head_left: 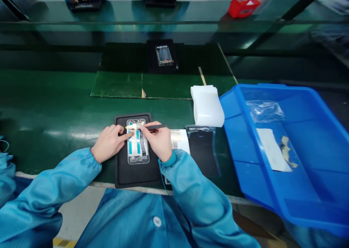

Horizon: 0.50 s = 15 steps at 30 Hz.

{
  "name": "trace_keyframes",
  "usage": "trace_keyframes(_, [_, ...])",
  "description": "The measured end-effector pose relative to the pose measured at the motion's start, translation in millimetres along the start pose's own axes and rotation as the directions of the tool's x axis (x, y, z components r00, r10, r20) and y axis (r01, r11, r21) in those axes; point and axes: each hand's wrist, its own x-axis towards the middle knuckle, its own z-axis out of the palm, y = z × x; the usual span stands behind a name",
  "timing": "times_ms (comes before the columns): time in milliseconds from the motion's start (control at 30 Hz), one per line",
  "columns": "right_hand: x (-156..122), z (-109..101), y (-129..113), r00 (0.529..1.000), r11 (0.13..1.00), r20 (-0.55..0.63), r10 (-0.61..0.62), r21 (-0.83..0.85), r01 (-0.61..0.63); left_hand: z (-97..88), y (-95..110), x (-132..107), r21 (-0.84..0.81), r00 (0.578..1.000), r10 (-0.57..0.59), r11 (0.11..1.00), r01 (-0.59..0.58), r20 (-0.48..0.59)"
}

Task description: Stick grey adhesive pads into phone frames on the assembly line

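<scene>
A phone frame [137, 146] with blue strips inside lies on a black mat [136, 173] at the near edge of the green bench. My left hand [109, 142] rests on the mat's left side, fingers curled, its index finger pressing on the frame's upper left. My right hand [158, 139] grips dark tweezers [156, 126] in a pinch, the tip at the frame's top where a small yellow piece [128, 127] sits.
A big blue bin [300, 190] with plastic film and paper stands at the right. White sheets [207, 105], a dark plastic bag [203, 150] and a label sheet [178, 141] lie between. Another phone frame [164, 55] rests farther back. Other people's hands work across the bench, near a red box [242, 7].
</scene>
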Motion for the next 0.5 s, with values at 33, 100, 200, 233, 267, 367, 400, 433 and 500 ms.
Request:
trace_keyframes(33, [0.2,0.5,-0.1,1.000,1.000,-0.002,-0.005,-0.001,0.005,-2.1,0.0,0.5,0.040,0.999,0.036,0.999,-0.037,0.029])
trace_keyframes(100, [0.5,1.4,-0.3,1.000,1.000,-0.010,-0.018,-0.004,0.018,-4.1,-0.3,0.8,0.078,0.996,0.082,0.993,-0.084,0.029])
trace_keyframes(200, [1.1,2.4,-0.4,0.999,1.000,-0.029,-0.031,0.002,0.031,-0.5,0.1,-1.1,0.059,0.992,0.101,0.993,-0.097,-0.069])
trace_keyframes(233, [1.3,2.6,-0.4,0.999,0.999,-0.036,-0.032,0.005,0.032,1.7,0.5,-2.1,0.036,0.992,0.059,0.998,-0.055,-0.116])
trace_keyframes(267, [1.6,2.8,-0.6,0.999,0.999,-0.043,-0.034,0.006,0.034,4.0,1.1,-3.2,0.003,0.988,-0.009,1.000,0.009,-0.155])
trace_keyframes(367, [2.0,3.3,-1.6,0.998,0.999,-0.050,-0.048,0.011,0.049,8.5,2.6,-6.3,-0.111,0.952,-0.238,0.969,0.221,-0.190])
trace_keyframes(400, [2.1,3.4,-2.0,0.998,0.999,-0.048,-0.051,0.015,0.052,9.0,2.8,-7.0,-0.123,0.943,-0.276,0.959,0.256,-0.187])
trace_keyframes(433, [2.1,3.6,-2.3,0.998,0.998,-0.046,-0.052,0.020,0.053,9.0,2.8,-7.6,-0.117,0.944,-0.275,0.959,0.257,-0.180])
trace_keyframes(500, [2.1,3.9,-2.6,0.998,0.998,-0.042,-0.050,0.026,0.051,7.5,2.3,-8.0,-0.064,0.969,-0.190,0.981,0.182,-0.161])
